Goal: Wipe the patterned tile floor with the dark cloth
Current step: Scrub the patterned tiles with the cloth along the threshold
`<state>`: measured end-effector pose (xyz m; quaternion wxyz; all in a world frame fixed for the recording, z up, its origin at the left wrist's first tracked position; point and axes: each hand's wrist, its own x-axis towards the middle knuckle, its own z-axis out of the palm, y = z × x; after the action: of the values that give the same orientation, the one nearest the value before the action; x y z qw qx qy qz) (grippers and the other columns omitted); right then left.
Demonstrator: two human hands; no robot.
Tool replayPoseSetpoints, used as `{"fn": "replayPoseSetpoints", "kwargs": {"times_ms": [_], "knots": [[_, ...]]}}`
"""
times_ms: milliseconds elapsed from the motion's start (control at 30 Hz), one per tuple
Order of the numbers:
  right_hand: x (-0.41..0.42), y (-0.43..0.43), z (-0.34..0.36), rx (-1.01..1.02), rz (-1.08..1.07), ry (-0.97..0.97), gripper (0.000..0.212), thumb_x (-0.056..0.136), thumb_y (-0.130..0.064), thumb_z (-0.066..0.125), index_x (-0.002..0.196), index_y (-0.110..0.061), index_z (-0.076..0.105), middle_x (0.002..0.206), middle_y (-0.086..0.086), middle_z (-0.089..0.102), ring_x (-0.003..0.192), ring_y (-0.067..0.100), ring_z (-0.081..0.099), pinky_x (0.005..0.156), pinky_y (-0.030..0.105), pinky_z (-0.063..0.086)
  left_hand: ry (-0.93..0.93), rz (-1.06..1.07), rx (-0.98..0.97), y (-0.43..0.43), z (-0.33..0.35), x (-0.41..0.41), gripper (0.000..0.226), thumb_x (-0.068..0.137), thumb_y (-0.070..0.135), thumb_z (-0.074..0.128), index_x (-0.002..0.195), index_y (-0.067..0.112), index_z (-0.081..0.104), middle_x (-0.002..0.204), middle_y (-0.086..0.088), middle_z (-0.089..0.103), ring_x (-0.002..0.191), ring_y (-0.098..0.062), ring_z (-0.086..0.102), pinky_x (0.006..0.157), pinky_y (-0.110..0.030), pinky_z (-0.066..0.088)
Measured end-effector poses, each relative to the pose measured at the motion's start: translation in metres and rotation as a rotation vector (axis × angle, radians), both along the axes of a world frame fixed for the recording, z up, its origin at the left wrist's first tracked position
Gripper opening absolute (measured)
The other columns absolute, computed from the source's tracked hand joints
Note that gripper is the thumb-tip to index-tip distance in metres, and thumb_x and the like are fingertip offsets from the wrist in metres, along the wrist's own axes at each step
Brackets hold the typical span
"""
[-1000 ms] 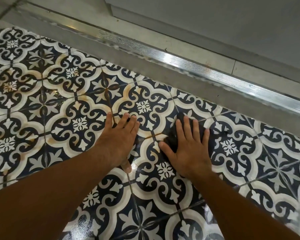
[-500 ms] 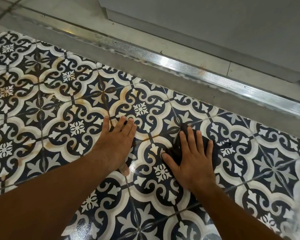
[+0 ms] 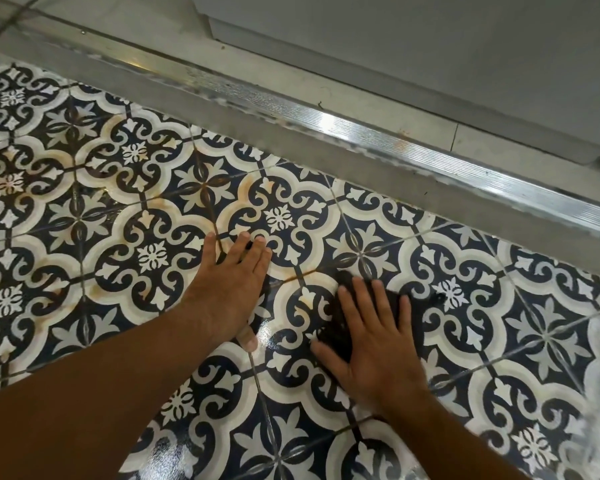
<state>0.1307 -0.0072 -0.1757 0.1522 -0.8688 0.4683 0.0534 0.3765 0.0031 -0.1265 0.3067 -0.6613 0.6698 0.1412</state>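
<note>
The patterned tile floor fills most of the head view, dark blue and white with rusty stains along the grout. A dark cloth lies flat on it at centre right, mostly hidden under my right hand, which presses it down with straight, spread fingers. My left hand rests flat on the bare tiles just left of the cloth, fingers straight and together, not touching the cloth.
A ribbed metal threshold strip runs diagonally along the far edge of the tiles, with a grey sill and a pale grey door or panel behind it. Wet, glossy patches shine between my hands and at the lower right.
My right hand has slid the cloth toward me and slightly right across the tiles. My left hand stays planted in about the same spot.
</note>
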Motion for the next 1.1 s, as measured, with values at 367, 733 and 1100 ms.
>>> {"fn": "replayPoseSetpoints", "kwargs": {"times_ms": [367, 733, 1100], "knots": [[0.036, -0.003, -0.001, -0.025, -0.017, -0.040, 0.087, 0.090, -0.081, 0.014, 0.155, -0.023, 0.011, 0.164, 0.003, 0.000, 0.149, 0.023, -0.014, 0.117, 0.060, -0.003, 0.036, 0.004, -0.002, 0.001, -0.002, 0.005, 0.148, 0.055, 0.076, 0.073, 0.148, 0.012, -0.023, 0.160, -0.007, -0.025, 0.145, -0.030, -0.024, 0.108, -0.064, -0.014], [0.064, -0.066, 0.001, -0.037, -0.176, 0.023, 0.092, 0.085, -0.083, 0.000, 0.156, -0.024, 0.000, 0.164, 0.003, -0.009, 0.148, 0.025, -0.018, 0.116, 0.058, -0.011, 0.045, 0.011, -0.001, 0.002, 0.001, 0.004, 0.146, 0.057, 0.075, 0.072, 0.147, 0.013, -0.025, 0.159, -0.007, -0.027, 0.144, -0.030, -0.027, 0.111, -0.066, -0.012], [0.040, -0.019, -0.003, -0.037, 0.007, 0.003, 0.082, 0.091, -0.079, 0.010, 0.155, -0.028, 0.005, 0.164, 0.000, -0.008, 0.147, 0.020, -0.020, 0.116, 0.054, -0.015, 0.050, 0.019, 0.010, 0.001, -0.003, 0.006, 0.147, 0.056, 0.075, 0.073, 0.148, 0.014, -0.025, 0.159, -0.006, -0.028, 0.144, -0.030, -0.028, 0.106, -0.065, -0.018]]}}
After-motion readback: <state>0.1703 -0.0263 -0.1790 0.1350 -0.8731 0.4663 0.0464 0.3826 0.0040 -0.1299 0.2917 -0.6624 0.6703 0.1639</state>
